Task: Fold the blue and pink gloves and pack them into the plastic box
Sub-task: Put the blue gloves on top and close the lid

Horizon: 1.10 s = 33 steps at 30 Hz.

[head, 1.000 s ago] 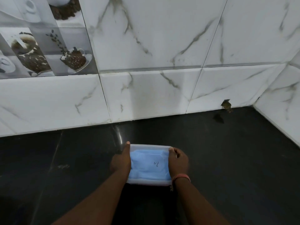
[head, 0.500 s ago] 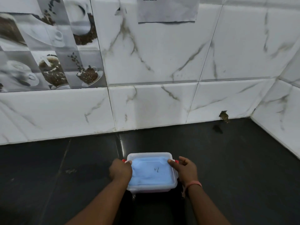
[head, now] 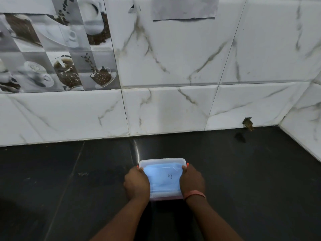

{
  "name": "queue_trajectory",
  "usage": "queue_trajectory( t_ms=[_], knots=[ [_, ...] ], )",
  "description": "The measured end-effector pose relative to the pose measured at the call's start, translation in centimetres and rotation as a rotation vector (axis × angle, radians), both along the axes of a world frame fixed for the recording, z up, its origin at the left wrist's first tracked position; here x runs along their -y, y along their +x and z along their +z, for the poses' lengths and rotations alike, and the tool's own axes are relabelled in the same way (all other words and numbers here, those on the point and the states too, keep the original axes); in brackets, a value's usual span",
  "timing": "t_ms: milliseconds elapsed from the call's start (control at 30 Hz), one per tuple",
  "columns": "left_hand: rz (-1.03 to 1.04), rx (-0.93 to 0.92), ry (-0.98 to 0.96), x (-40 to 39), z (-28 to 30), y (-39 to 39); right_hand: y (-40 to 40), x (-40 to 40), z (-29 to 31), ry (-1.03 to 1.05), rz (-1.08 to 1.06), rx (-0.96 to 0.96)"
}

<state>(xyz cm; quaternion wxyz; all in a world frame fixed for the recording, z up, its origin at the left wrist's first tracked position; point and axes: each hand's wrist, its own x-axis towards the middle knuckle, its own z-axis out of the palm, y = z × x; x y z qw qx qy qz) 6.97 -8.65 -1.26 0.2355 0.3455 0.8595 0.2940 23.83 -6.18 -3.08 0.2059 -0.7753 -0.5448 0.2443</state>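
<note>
A clear plastic box with its lid on rests on the dark counter in front of me. Blue glove material shows through the lid, which carries a small pen mark. A strip of pink shows along the box's near bottom edge. Red latches peek out at both far corners. My left hand clamps the box's left side and my right hand, with a pink wristband, clamps its right side.
The black counter runs to a white marble-tiled wall behind and on the right. Coffee-print tiles fill the upper left. A paper sheet hangs on the wall. A small hole sits at the wall base.
Both hands slid along the box sides and pressed in over the latches. The camera tilted up, so the wall and paper came into view.
</note>
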Motion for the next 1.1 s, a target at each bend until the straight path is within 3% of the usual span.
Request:
queue_trajectory(
  t_ms=[100,300,600,700,833,1100],
  knots=[
    [-0.011,0.036,-0.026,0.0,-0.1,0.1,-0.5,0.3,0.0,-0.088,-0.037,-0.11],
    [0.094,0.296,-0.16,-2.1,1.5,-0.6,-0.1,-1.6,0.0,-0.151,-0.068,-0.259],
    [0.013,0.515,0.15,-9.9,3.6,-2.5,-0.8,-10.9,3.2,0.102,0.022,-0.31],
    [-0.053,0.467,0.158,-12.7,3.1,-3.2,-1.6,-13.6,3.0,0.094,0.047,-0.332],
    [-0.156,0.221,0.081,-14.2,1.3,-3.8,-2.2,-15.8,0.5,0.094,0.09,-0.276],
    [-0.165,0.078,0.073,-16.6,-0.9,-4.1,-3.5,-18.1,-1.7,0.235,0.035,-0.253]
  ],
)
